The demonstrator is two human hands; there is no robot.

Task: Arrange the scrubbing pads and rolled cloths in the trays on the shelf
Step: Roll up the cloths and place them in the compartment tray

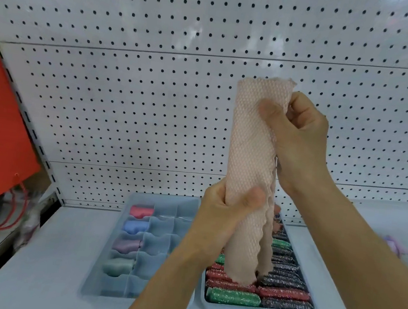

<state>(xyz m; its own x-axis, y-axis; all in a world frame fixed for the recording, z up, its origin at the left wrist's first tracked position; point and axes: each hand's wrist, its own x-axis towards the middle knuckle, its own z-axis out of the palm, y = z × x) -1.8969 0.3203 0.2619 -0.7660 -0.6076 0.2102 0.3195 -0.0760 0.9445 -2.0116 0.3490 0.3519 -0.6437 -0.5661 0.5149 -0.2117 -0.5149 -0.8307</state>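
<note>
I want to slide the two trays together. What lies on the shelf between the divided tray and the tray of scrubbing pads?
Head view: the visible strip of shelf between the divided tray and the pad tray looks bare; the left forearm hides the rest.

Two bare forearms rose from the bottom of the frame toward its centre right. The left hand (227, 203) gripped low, thumb across the front. The right hand (300, 138) was raised higher, fingers curled, thumb pressing inward.
</note>
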